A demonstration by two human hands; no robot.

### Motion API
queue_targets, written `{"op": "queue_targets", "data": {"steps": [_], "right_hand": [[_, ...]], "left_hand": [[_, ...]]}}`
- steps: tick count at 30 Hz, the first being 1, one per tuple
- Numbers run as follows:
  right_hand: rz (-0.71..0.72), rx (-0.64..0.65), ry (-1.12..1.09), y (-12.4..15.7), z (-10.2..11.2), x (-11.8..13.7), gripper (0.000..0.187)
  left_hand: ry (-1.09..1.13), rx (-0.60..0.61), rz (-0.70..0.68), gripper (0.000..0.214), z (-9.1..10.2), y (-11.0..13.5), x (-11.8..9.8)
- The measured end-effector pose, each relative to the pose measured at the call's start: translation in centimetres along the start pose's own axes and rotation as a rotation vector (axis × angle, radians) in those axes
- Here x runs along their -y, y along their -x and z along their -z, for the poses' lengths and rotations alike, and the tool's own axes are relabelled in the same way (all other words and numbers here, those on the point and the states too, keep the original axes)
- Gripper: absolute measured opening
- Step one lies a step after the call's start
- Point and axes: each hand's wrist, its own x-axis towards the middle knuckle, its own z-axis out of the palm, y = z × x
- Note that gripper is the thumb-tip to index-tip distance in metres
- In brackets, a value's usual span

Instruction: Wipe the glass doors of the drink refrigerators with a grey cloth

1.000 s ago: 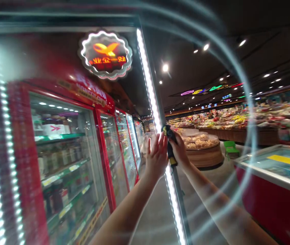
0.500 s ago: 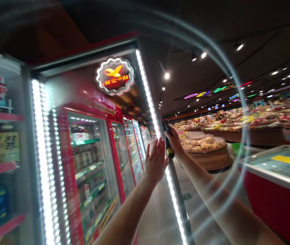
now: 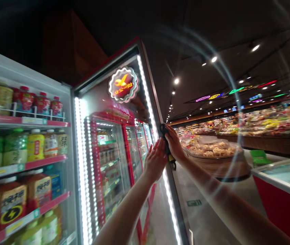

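A fridge door with a lit LED edge stands swung out from a drinks fridge. My left hand lies along the inner side of the door's edge, fingers stretched out together. On the outer side, my right hand is closed round a black handle with a yellow band, held upright against the door edge. A small dark loop hangs at its lower end. Whether this handle is a separate tool or fixed to the door, I cannot tell. A lit round sign is on the glass.
Shelves of bottled drinks fill the fridge at left. Beyond the door are a round wooden display of packed food, a green chair and a red chest freezer. A green floor sign lies in the aisle.
The view has turned left, bringing more of the drink shelves into sight. My left hand now rests closer to the door edge and the right hand. The right hand keeps its grip.
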Motion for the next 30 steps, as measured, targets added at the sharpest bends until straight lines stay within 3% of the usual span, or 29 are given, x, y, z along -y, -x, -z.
{"op": "queue_targets", "data": {"steps": [3,9,11,13,16,22,30], "right_hand": [[0.056,-0.026,0.046,-4.4,-1.4,1.4,0.039],[0.179,0.047,-0.051,-17.1,-5.1,5.8,0.032],[0.217,0.085,-0.080,-19.6,-6.0,7.3,0.033],[0.257,0.126,-0.089,-20.0,-6.3,8.3,0.036],[0.306,0.187,-0.092,-17.0,-5.3,8.8,0.041],[0.239,0.347,-0.115,-5.6,0.3,8.3,0.046],[0.069,0.554,0.029,8.5,7.6,8.1,0.055]], "left_hand": [[-0.003,-0.048,0.009,0.080,2.5,-0.2,0.1],[-0.001,-0.149,0.194,0.079,6.3,-4.1,0.3],[-0.022,-0.162,0.221,0.077,7.3,-4.7,0.3],[-0.049,-0.166,0.227,0.075,8.2,-4.8,0.4],[-0.084,-0.153,0.227,0.076,9.1,-4.4,0.3],[-0.061,-0.088,0.218,0.076,9.7,-2.2,-1.1],[-0.093,0.134,0.184,0.079,8.5,8.0,-6.5]]}}
